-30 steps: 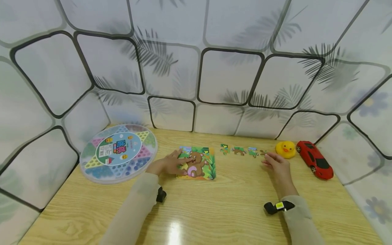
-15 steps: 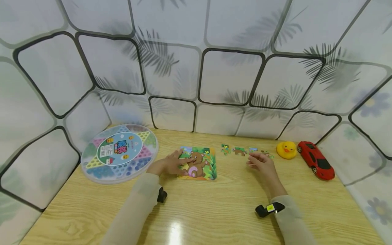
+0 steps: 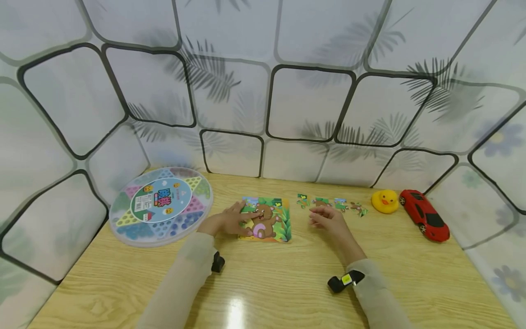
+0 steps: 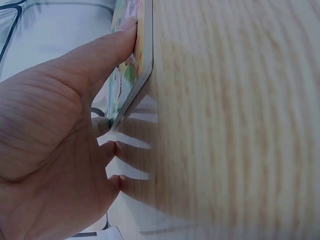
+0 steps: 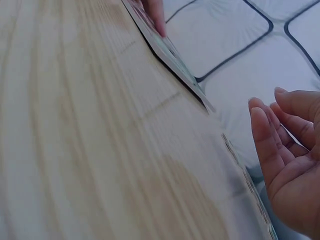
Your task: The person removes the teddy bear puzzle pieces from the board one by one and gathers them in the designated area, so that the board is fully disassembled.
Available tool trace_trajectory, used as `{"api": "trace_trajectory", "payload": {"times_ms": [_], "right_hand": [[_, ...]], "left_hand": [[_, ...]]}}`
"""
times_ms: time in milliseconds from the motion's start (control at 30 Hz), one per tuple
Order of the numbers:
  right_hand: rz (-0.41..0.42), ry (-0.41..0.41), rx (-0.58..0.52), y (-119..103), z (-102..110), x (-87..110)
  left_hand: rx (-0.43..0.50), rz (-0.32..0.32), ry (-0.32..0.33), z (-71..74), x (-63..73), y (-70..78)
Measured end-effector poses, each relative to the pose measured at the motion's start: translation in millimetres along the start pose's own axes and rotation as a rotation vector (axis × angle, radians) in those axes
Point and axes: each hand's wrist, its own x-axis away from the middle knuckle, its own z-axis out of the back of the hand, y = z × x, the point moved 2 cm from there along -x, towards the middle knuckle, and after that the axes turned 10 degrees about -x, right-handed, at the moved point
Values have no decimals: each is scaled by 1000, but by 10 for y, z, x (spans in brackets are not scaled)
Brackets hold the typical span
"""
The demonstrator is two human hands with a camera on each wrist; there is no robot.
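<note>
A bear jigsaw puzzle (image 3: pixel 267 221) lies flat on the table, in front of the person. My left hand (image 3: pixel 225 221) rests on its left side; in the left wrist view the thumb (image 4: pixel 112 50) lies on its printed face and other fingers reach past its edge. Several loose jigsaw pieces form a row right of the puzzle, among them a bear piece (image 3: pixel 359 209), a blue-topped piece (image 3: pixel 340 204) and a green one (image 3: pixel 302 200). My right hand (image 3: pixel 330 224) hovers just in front of that row, fingers loosely bent, holding nothing in the right wrist view (image 5: pixel 292 150).
A round Chinese checkers box (image 3: pixel 162 205) lies at the left. A yellow rubber duck (image 3: pixel 385 201) and a red toy car (image 3: pixel 424 214) stand at the right. Patterned fabric walls (image 3: pixel 234 155) rise behind and beside the wooden table (image 3: pixel 279 283).
My right hand has moved left along the row, from the bear piece at its right end toward the puzzle. The pieces behind it have come into view. My left hand stays on the puzzle.
</note>
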Motion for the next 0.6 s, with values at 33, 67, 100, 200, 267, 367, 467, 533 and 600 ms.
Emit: {"api": "trace_trajectory", "payload": {"times_ms": [33,67,100,200,267,367,467,533,600], "right_hand": [[-4,-10,6,10,-38,-10],[-6,-20,5,18,-78,-17],[-9,-32,4,27,-116,-28],[-10,-58,3,56,-222,-48],[-9,-73,5,77,-292,-59],[-19,-95,-5,109,-399,-82],[-31,-128,-14,117,-513,-105],[-42,-146,-17,109,-589,-122],[-43,-163,-1,90,-663,-139]], "left_hand": [[1,1,-1,-1,2,0],[3,1,-1,-2,7,1],[4,2,-1,0,12,3],[3,-1,3,1,17,14],[-3,-6,5,4,20,19],[-13,-12,1,7,16,22],[-14,-15,-5,2,8,13],[-16,-10,-7,0,-3,2],[-7,-5,-7,-1,-12,-8]]}}
